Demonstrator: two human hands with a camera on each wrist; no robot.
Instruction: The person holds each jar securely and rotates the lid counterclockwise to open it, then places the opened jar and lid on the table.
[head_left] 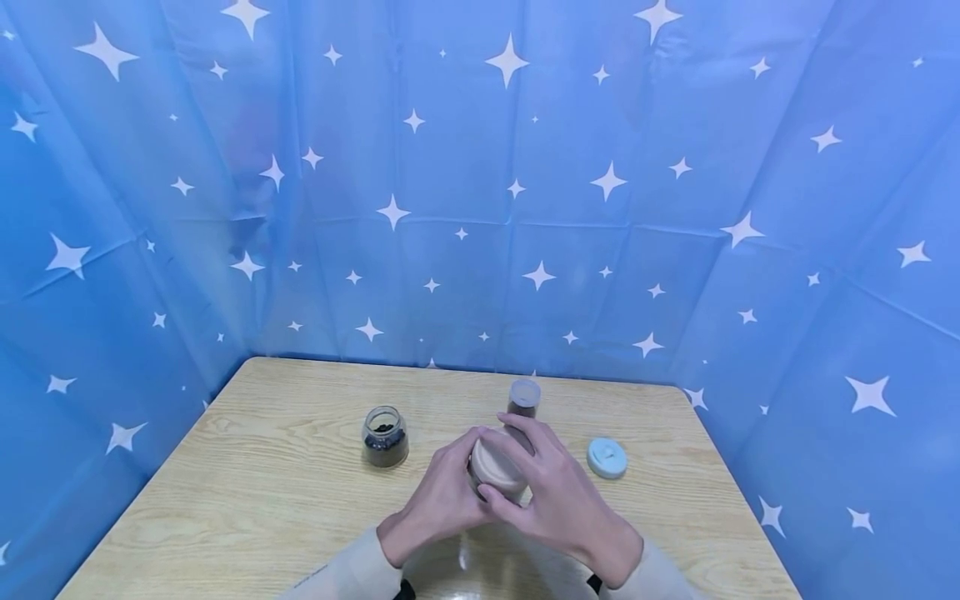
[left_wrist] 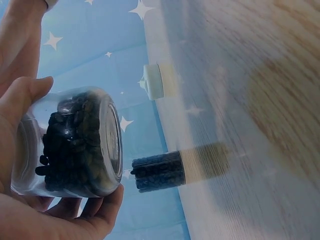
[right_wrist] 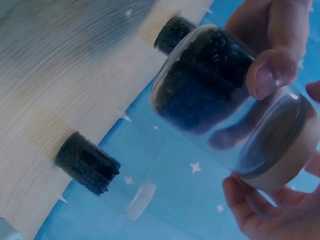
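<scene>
Jar (left_wrist: pixel 75 145) sits lower centre of head frame, off the bench (head_left: pixel 247 500); long axis near upright, lid (head_left: pixel 497 468) topmost. Your left hand (head_left: pixel 448 483) grips its body; your right hand (head_left: pixel 558 482) clasps the lid.

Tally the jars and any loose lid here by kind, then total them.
Jars: 3 (open jar, held jar, tall jar)
Loose lids: 1 (blue lid)
Total: 4

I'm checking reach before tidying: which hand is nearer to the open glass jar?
Left. The left hand, holding the body of the lidded jar, is just right of the open glass jar. The right hand, on the pale lid, is farther right.
</scene>
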